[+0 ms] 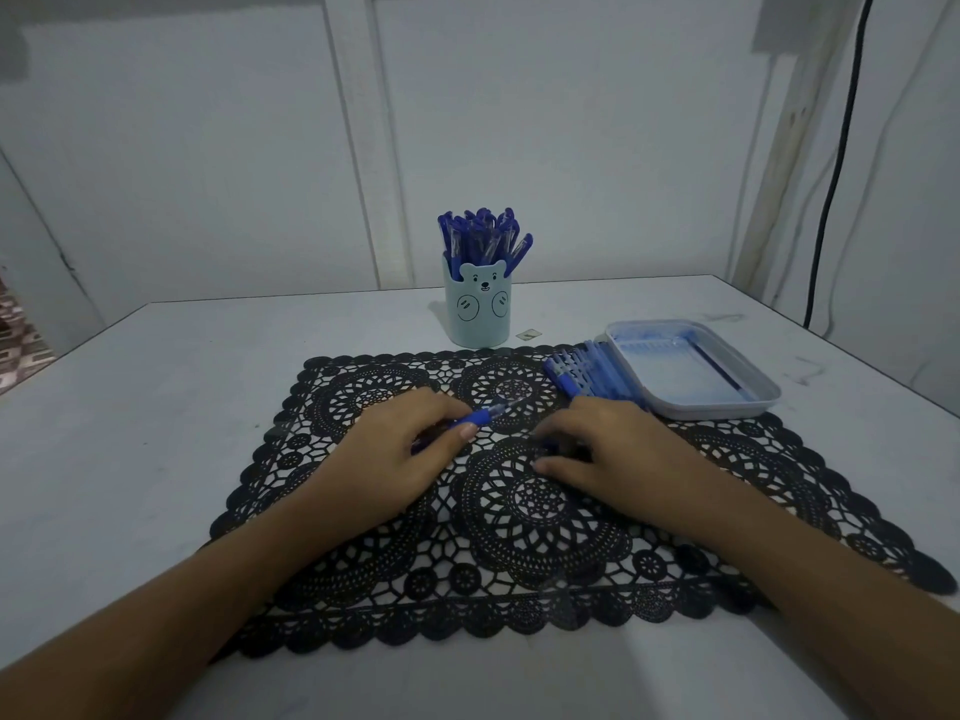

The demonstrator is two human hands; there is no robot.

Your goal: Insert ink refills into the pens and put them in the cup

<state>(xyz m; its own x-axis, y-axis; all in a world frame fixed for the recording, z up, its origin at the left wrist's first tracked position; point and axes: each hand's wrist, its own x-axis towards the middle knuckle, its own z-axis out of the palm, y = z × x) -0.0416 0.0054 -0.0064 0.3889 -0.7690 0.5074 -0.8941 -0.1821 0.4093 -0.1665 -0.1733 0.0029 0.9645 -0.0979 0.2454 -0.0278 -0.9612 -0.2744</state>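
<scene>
My left hand (395,454) grips a blue pen (480,415) low over the black lace mat (363,589), its clear tip pointing up and right. My right hand (608,454) rests on the mat just to the right, fingers curled over a small dark blue piece (550,445) that I cannot make out. A pale blue bear cup (478,311) stands behind the mat, packed with several blue pens (483,236). A pile of pen parts and refills (582,374) lies at the mat's far right corner.
A shallow light blue tray (696,402) sits at the right against the pile of parts. A small scrap (529,333) lies next to the cup. The white table ends at a wall behind; a black cable (831,200) hangs at the right.
</scene>
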